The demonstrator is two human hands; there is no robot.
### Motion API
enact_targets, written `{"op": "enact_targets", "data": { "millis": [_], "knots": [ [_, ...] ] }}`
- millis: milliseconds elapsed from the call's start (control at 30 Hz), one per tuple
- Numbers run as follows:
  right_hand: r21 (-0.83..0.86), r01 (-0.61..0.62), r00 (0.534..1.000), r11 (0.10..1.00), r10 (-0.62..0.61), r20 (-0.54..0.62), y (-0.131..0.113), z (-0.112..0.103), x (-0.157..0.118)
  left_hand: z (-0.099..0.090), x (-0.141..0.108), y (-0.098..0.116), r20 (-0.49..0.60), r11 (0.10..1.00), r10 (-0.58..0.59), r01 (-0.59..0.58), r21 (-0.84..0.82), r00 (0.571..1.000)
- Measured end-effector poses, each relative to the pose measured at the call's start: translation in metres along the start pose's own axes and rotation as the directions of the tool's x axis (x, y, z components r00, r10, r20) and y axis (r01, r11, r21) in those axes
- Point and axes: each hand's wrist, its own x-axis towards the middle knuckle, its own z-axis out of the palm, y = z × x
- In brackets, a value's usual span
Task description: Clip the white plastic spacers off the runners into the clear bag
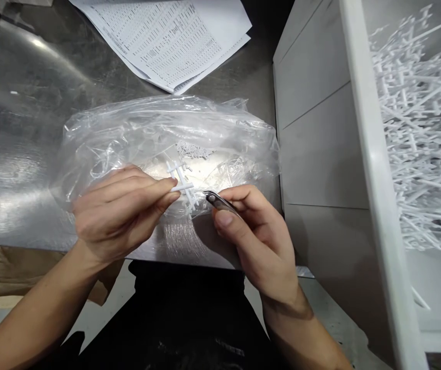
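Observation:
Between thumb and fingers, my left hand [124,210] pinches a white plastic sprue [184,186] with short crossing branches. My right hand [257,231] is closed round a small pair of nippers [220,202], whose dark tip points at the sprue from its right side. Whether the tip touches the sprue I cannot tell. Below both hands a clear plastic bag [159,123] lies spread on the metal table, with a little heap of small white pieces [193,150] on it. The nippers' handles are mostly hidden in my palm.
On my right stands a large white bin [363,133], its high wall beside the table; inside is a big pile of white sprues [424,128]. Printed sheets [170,41] lie at the back of the metal table [23,103]. Brown paper [12,272] is below the table's left front edge.

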Motion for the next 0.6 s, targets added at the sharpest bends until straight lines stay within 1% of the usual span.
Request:
{"op": "enact_targets", "data": {
  "millis": [67,167,367,500,600],
  "knots": [
    [-0.047,-0.018,1.0,0.999,0.019,0.017,-0.001,0.001,-0.0003,-0.0013,0.0005,-0.0006,0.009,1.0,0.029,-0.029,-0.004,1.0],
    [-0.103,0.005,1.0,0.995,-0.003,0.025,-0.0022,0.0006,-0.0005,-0.0024,-0.0002,-0.0004,0.016,0.999,0.039,-0.039,0.012,0.999],
    [-0.13,0.054,0.998,0.99,-0.052,0.019,-0.0021,-0.0005,-0.0012,-0.001,-0.002,-0.0028,0.017,0.995,0.103,-0.103,0.015,0.995],
    [-0.147,0.076,0.997,0.986,-0.075,0.009,-0.0011,0.0005,-0.0007,-0.0017,-0.001,-0.0011,0.035,0.998,0.051,-0.052,0.027,0.998],
    [-0.147,0.076,0.997,0.986,-0.076,0.004,-0.0008,0.0016,-0.0004,-0.0031,-0.0008,0.0007,0.051,0.999,0.035,-0.037,0.037,0.998]
  ]
}}
